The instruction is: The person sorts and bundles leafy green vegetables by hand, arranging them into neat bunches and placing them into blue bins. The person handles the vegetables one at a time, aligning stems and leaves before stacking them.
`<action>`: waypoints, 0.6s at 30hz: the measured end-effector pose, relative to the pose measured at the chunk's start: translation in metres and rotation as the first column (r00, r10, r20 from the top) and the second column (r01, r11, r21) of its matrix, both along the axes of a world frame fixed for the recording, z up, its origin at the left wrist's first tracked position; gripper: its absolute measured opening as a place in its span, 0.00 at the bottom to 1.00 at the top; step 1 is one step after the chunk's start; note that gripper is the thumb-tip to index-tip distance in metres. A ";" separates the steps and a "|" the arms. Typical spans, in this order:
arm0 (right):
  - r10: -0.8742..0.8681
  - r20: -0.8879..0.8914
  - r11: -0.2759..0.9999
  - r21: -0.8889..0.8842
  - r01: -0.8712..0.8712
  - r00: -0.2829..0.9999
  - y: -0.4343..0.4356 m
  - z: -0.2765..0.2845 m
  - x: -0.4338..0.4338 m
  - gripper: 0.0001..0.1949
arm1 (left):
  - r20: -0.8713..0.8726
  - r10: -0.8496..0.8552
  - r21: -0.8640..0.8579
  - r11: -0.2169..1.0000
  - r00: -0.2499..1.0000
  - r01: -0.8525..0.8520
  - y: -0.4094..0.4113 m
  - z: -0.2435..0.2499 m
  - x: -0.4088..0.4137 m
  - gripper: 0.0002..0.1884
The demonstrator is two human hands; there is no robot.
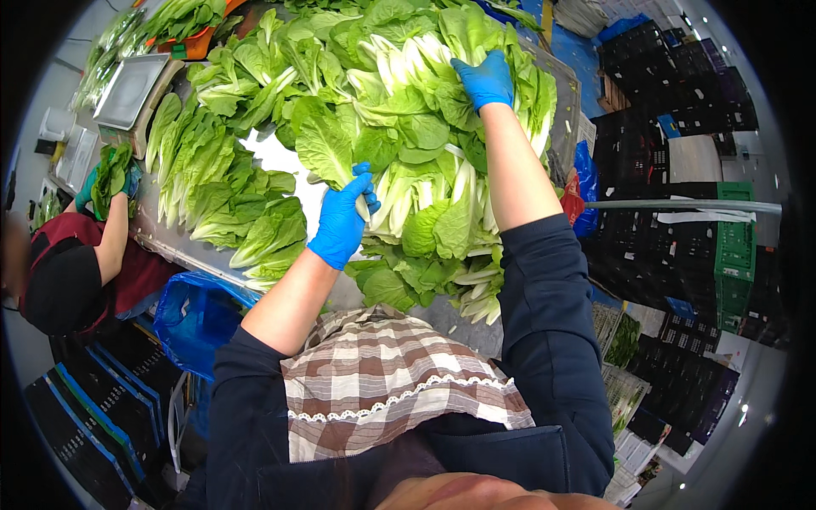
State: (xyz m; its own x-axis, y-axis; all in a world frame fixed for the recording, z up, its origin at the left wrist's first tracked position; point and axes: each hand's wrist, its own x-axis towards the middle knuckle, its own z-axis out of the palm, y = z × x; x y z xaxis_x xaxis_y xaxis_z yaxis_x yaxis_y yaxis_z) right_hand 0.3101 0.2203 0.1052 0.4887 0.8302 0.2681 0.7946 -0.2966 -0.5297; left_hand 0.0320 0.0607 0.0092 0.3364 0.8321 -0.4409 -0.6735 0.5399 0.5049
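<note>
My left hand (344, 220), in a blue glove, grips the pale stem of a leafy green (324, 145), its broad leaf pointing away from me. Farther off to the right, my gloved right hand (488, 81) rests on the large pile of white-stemmed greens (392, 213). Leaves hide its fingertips, so whether it grips any is unclear. Left of my left hand, more greens (204, 166) lie side by side in a row. Between row and pile shows a white surface (274, 153).
A metal-topped scale (132, 89) and an orange crate (194, 44) stand at the far left. A co-worker's gloved hands hold greens (111, 175). An open blue bag (191, 319) hangs at the table edge (197, 261). Black crates (656, 242) and a metal bar (688, 205) are at right.
</note>
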 end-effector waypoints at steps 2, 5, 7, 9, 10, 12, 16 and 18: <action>-0.018 0.076 0.995 -0.093 0.025 0.997 0.006 0.008 -0.008 0.37 | -0.022 0.010 0.015 1.000 1.000 -0.009 0.001 0.000 -0.003 0.14; 0.038 -0.022 0.999 0.020 -0.038 0.999 -0.001 0.015 0.000 0.34 | -0.026 0.025 0.031 0.999 0.999 -0.024 -0.005 0.007 -0.007 0.15; 0.123 -0.130 0.961 0.263 -0.085 0.984 -0.014 0.021 -0.007 0.31 | -0.011 0.033 0.061 0.998 0.999 -0.032 -0.002 0.010 -0.008 0.16; 0.297 -0.630 0.934 0.347 -0.082 0.717 -0.044 0.038 -0.026 0.22 | 0.004 0.038 0.105 0.994 0.999 -0.038 0.001 0.017 -0.010 0.18; 0.344 -0.687 0.919 0.386 -0.079 0.640 -0.060 0.041 -0.029 0.18 | 0.012 0.036 0.120 0.992 0.999 -0.037 0.002 0.024 -0.008 0.18; 0.427 -0.813 0.898 0.432 -0.081 0.396 -0.094 0.033 -0.038 0.15 | 0.018 0.038 0.146 0.989 0.999 -0.040 0.001 0.040 -0.006 0.19; 0.416 -0.909 0.909 0.416 0.038 0.013 -0.149 0.010 -0.077 0.14 | 0.103 0.032 0.255 0.965 0.994 -0.058 -0.003 0.058 -0.006 0.18; 0.423 -0.905 0.906 0.422 0.027 -0.047 -0.164 -0.011 -0.090 0.17 | 0.087 0.061 0.276 0.958 0.994 -0.083 -0.010 0.068 -0.007 0.17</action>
State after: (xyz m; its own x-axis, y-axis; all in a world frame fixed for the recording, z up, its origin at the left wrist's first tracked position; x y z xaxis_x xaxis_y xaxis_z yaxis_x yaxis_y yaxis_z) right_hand 0.2205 0.0559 0.0940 0.2672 0.9578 -0.1063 -0.5743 0.0698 -0.8156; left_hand 0.0251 0.0504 0.0768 0.2951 0.9415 -0.1631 -0.7482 0.3338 0.5735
